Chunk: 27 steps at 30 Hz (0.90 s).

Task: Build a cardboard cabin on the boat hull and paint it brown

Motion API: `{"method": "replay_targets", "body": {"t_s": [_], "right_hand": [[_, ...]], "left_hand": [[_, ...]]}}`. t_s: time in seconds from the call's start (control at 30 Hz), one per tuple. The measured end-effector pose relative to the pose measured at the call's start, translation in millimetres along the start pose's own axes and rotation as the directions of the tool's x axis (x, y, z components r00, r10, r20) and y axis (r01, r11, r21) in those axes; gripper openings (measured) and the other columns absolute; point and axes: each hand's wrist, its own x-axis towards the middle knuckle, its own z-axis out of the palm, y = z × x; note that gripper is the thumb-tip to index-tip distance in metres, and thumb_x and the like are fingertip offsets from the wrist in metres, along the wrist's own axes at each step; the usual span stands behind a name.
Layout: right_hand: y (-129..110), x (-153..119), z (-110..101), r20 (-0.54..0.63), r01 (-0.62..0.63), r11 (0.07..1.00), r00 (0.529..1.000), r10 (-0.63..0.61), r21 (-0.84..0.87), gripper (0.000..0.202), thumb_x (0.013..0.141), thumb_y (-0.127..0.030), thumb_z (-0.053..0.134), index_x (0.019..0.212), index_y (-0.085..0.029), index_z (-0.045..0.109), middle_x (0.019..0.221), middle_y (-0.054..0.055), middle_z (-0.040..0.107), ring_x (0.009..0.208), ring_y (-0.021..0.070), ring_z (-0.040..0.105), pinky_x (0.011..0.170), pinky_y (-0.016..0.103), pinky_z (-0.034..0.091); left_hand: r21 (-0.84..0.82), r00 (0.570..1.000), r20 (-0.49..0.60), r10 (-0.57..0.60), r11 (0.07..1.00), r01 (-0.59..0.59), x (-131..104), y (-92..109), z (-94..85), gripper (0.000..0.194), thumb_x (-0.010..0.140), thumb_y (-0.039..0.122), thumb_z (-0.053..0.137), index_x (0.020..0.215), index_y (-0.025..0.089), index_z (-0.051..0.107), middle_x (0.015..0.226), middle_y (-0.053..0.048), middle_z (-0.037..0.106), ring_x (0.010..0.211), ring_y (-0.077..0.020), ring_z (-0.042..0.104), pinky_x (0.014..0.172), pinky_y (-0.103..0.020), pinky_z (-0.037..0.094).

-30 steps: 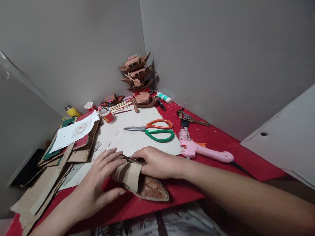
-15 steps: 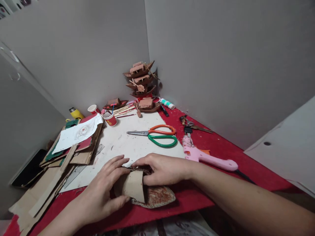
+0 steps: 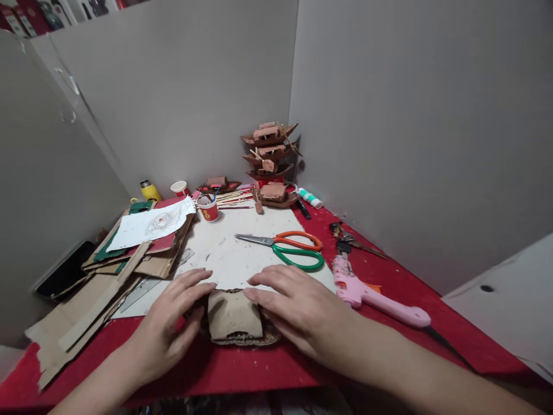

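Observation:
A small cardboard boat (image 3: 268,335) with a brownish hull lies at the table's near edge. Over its middle sits a curved piece of bare tan cardboard (image 3: 235,314), like a roof. My left hand (image 3: 179,314) grips the boat's left end with bent fingers. Around the right end is my right hand (image 3: 298,308), its index fingertip touching the cardboard piece's upper right corner. Both ends of the hull are largely covered by my hands. Just beyond them lie scissors (image 3: 285,245) with one orange and one green handle.
A pink glue gun (image 3: 380,297) with its cord rests on the right. Cardboard sheets (image 3: 93,314) and a drawn-on paper (image 3: 151,225) pile up at left. Paper cups (image 3: 208,208), sticks (image 3: 233,199) and stacked model boats (image 3: 270,153) stand at the back, near a white-and-teal bottle (image 3: 310,197).
My right hand has moved from inside the boat to its right end. The boat is turned more squarely toward me. The view has shifted, so the background sits further right.

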Motion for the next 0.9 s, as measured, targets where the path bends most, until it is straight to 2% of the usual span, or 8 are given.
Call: {"method": "replay_targets", "body": {"t_s": [0.1,0.2,0.33,0.43,0.53,0.67,0.8,0.9], "right_hand": [[11.8,1.6,6.3,0.111,0.079,0.978,0.992,-0.058,-0.194,0.03,0.096,-0.011,0.047,0.123,-0.013,0.059,0.125,0.02,0.062,0.113,0.0307,0.056,0.089,0.046,0.05],[18.4,7.9,11.8,0.236,0.194,0.938,0.963,-0.127,-0.287,0.033,0.098,-0.012,0.046,0.13,-0.014,0.054,0.126,0.02,0.062,0.108,0.0282,0.06,0.085,0.043,0.052],[17.6,18.8,14.9,0.341,0.4,0.85,0.896,-0.284,-0.343,0.031,0.098,-0.01,0.044,0.128,-0.008,0.053,0.105,0.017,0.069,0.082,0.0226,0.067,0.07,0.037,0.053],[17.2,23.4,14.5,0.396,0.511,0.772,0.843,-0.363,-0.379,0.027,0.097,-0.01,0.044,0.12,-0.004,0.057,0.083,0.011,0.069,0.064,0.02,0.065,0.056,0.034,0.05],[18.9,26.3,13.6,0.434,0.591,0.727,0.79,-0.433,-0.35,0.026,0.096,-0.011,0.045,0.117,-0.002,0.058,0.074,0.008,0.067,0.056,0.0183,0.062,0.047,0.032,0.046],[22.5,31.3,13.5,0.388,0.67,0.69,0.733,-0.559,-0.273,0.025,0.094,-0.013,0.045,0.11,0.0,0.06,0.067,0.005,0.064,0.05,0.016,0.059,0.04,0.03,0.043],[27.4,34.7,15.1,0.341,0.714,0.662,0.696,-0.632,-0.229,0.028,0.093,-0.014,0.045,0.111,0.001,0.06,0.065,0.004,0.064,0.047,0.016,0.059,0.036,0.03,0.042],[31.1,35.2,17.0,0.329,0.724,0.654,0.687,-0.649,-0.221,0.03,0.093,-0.016,0.045,0.113,0.002,0.06,0.065,0.004,0.065,0.046,0.0166,0.059,0.035,0.031,0.042]], "left_hand": [[0.084,0.997,0.069,0.022,0.996,-0.028,-6.9,-5.2,-11.1,0.055,0.09,0.003,0.045,0.139,0.025,0.042,0.144,-0.012,0.049,0.137,-0.0221,0.042,0.11,-0.047,0.042],[0.097,0.987,0.156,0.031,0.994,-0.047,-5.9,-7.7,-10.1,0.056,0.088,0.006,0.05,0.14,0.025,0.042,0.142,-0.011,0.053,0.133,-0.0233,0.047,0.107,-0.046,0.046],[0.113,0.985,0.155,0.082,0.989,-0.1,2.3,-10.7,4.4,0.048,0.087,0.008,0.056,0.133,0.021,0.05,0.131,-0.012,0.063,0.118,-0.0241,0.06,0.097,-0.042,0.053],[0.169,0.969,0.141,0.201,0.96,-0.223,8.4,-9.9,9.9,0.034,0.091,0.009,0.053,0.124,0.015,0.055,0.115,-0.013,0.071,0.099,-0.0231,0.069,0.083,-0.037,0.059],[0.291,0.911,0.215,0.353,0.867,-0.404,12.7,-3.2,5.1,0.024,0.096,0.011,0.045,0.114,0.008,0.06,0.105,-0.016,0.074,0.087,-0.0247,0.072,0.071,-0.036,0.061],[0.394,0.801,0.317,0.508,0.697,-0.599,17.3,8.4,-4.8,0.029,0.096,0.009,0.038,0.109,0.004,0.063,0.098,-0.019,0.075,0.084,-0.0268,0.072,0.072,-0.039,0.061],[0.423,0.716,0.355,0.601,0.58,-0.696,21.9,11.9,-7.0,0.029,0.094,0.01,0.041,0.107,0.003,0.065,0.093,-0.02,0.076,0.081,-0.0273,0.073,0.071,-0.039,0.061],[0.415,0.679,0.359,0.64,0.542,-0.731,25.4,10.5,-6.5,0.026,0.093,0.009,0.043,0.101,0.006,0.067,0.087,-0.018,0.076,0.078,-0.0253,0.073,0.071,-0.037,0.062]]}}
